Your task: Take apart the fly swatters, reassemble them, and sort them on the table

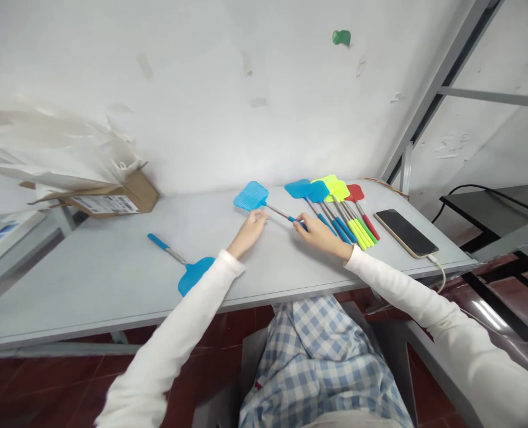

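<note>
A blue fly swatter [251, 195] with a metal shaft is held just above the table, its head pointing left and away. My right hand [320, 235] is closed around its blue handle. At the neck, below the swatter's head, the fingers of my left hand [248, 232] are pinched together. Nearer the front left, another blue fly swatter [195, 273] lies with its handle to the left, its head partly behind my left sleeve. Right of my hands lies a row of several swatters: blue ones [298, 189], yellow ones [336, 185] and a red one [356, 192]; a green handle [371, 234] also shows.
The grey table [112, 267] stands against a white wall. A phone [405, 232] with a white cable lies at its right end. An open cardboard box [130, 193] with white wrapping sits at the back left. A metal frame [424, 113] rises at the right.
</note>
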Available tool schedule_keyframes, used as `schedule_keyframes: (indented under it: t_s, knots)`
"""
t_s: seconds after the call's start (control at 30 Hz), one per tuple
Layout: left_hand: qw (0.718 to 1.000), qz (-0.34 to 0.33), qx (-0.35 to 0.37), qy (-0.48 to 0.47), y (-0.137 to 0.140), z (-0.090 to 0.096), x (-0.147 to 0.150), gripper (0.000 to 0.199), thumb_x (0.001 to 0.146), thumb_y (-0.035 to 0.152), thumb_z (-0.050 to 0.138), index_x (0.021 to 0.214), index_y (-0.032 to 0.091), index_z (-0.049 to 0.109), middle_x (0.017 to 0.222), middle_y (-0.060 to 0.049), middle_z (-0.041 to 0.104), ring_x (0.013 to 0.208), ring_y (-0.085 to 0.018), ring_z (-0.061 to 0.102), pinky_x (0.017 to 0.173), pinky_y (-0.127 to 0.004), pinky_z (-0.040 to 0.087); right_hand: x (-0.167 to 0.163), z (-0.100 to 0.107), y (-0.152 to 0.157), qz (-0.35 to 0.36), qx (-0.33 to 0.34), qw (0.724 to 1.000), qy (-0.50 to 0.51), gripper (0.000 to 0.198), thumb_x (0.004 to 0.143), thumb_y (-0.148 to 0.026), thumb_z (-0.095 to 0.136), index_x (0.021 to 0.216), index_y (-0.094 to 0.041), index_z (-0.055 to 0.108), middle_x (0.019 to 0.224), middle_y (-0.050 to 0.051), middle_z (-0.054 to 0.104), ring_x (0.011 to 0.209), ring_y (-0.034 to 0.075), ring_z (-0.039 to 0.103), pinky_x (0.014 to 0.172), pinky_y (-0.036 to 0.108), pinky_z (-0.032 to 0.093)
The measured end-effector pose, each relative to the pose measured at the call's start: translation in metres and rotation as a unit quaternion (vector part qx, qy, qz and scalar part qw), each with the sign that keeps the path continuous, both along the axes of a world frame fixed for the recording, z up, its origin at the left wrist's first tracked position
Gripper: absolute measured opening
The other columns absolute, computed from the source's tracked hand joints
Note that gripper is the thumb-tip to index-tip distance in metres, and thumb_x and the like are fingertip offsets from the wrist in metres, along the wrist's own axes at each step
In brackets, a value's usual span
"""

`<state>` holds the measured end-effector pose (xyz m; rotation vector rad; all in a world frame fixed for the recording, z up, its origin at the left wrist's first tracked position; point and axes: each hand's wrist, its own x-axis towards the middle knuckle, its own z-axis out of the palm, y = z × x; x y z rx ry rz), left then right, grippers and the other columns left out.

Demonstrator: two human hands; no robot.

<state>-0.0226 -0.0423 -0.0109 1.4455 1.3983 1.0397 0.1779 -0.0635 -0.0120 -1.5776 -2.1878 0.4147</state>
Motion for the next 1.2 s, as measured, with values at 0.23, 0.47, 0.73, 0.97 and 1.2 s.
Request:
schedule_keyframes:
  t_s: [0.23, 0.47, 0.73, 0.97, 1.2]
  knots:
    - [0.923, 0.052, 0.137, 0.355, -0.034, 0.001, -0.155, 0.050, 0.066, 0.012, 0.042, 0.110, 0.019, 0.063, 0.127, -0.011, 0.061, 0.124, -0.029, 0.053, 0.110, -0.051, 0.037, 0.013, -0.013, 0.000, -0.119, 0.022, 0.984, -0.134, 0.032, 0.099, -0.028, 0.029, 0.111, -0.008, 0.051, 0.089, 0.016, 0.069, 0.082, 0.026, 0.064, 0.063, 0.030, 0.037]
    - [0.898, -0.033, 0.027, 0.438, -0.036, -0.015, -0.252, 0.076, 0.048, 0.020, 0.046, 0.122, 0.023, 0.061, 0.144, -0.007, 0.050, 0.140, -0.036, 0.036, 0.113, -0.055, 0.035, 0.015, -0.023, 0.018, -0.107, 0.140, 0.949, -0.262, 0.031, 0.093, -0.023, 0.035, 0.106, -0.004, 0.055, 0.118, 0.026, 0.056, 0.110, 0.035, 0.050, 0.088, 0.042, 0.038]
    - [0.880, -0.025, 0.062, 0.471, -0.034, -0.009, -0.249, 0.044, 0.074, 0.054, 0.047, 0.105, 0.029, 0.067, 0.114, -0.007, 0.067, 0.111, -0.033, 0.060, 0.102, -0.048, 0.042, 0.015, -0.015, 0.017, -0.142, 0.074, 0.954, -0.253, 0.034, 0.096, -0.026, 0.033, 0.121, -0.007, 0.046, 0.114, 0.021, 0.057, 0.097, 0.028, 0.061, 0.070, 0.032, 0.045]
    - [0.871, -0.018, 0.057, 0.488, -0.016, -0.015, -0.234, 0.036, 0.076, 0.056, 0.046, 0.084, 0.023, 0.058, 0.097, -0.010, 0.068, 0.098, -0.031, 0.061, 0.089, -0.044, 0.046, 0.019, -0.012, 0.013, -0.160, 0.047, 0.951, -0.258, 0.034, 0.096, -0.023, 0.033, 0.123, -0.006, 0.043, 0.107, 0.020, 0.059, 0.091, 0.025, 0.063, 0.065, 0.029, 0.044]
    - [0.904, 0.033, 0.051, 0.423, -0.008, -0.016, -0.176, 0.035, 0.086, 0.049, 0.039, 0.105, 0.021, 0.048, 0.094, -0.008, 0.066, 0.086, -0.026, 0.062, 0.081, -0.037, 0.047, 0.018, -0.016, 0.016, -0.127, 0.105, 0.956, -0.244, 0.028, 0.090, -0.021, 0.040, 0.111, -0.006, 0.051, 0.115, 0.023, 0.055, 0.105, 0.030, 0.053, 0.085, 0.037, 0.041]
